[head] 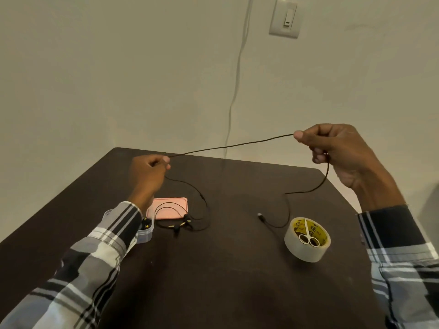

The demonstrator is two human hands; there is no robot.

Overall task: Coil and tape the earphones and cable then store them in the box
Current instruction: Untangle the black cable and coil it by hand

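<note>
- Plaid sleeves (95, 264) nearest the lens, one at each lower corner, both over the dark table (213, 281).
- Earphone cable (232, 145): thin, black, stretched taut in the air between both hands, above the table's far half.
- Left hand (147, 172): pinching the cable at thumb and fingertip; from there the cord drops in loose loops to the earbuds (184, 223), lying on the table just beside the pink lid (171, 205).
- Right hand (337, 153): fingers curled round the cable, held higher; free end hangs down and trails to the plug (260, 215) on the table, near the tape roll (307, 241).
- Handling, judged: light, limp, prone to tangling and springing out of a coil; best held by the cord itself, not pulled at the earbuds or plug joints.
- Clear box (146, 233): open, partly hidden behind the left sleeve; dark and yellow items inside, not identifiable.
- Tape roll: small white scissors (308, 236) resting in its core.
- Wall switch (285, 17) and pale hanging cord (237, 67) behind.
</note>
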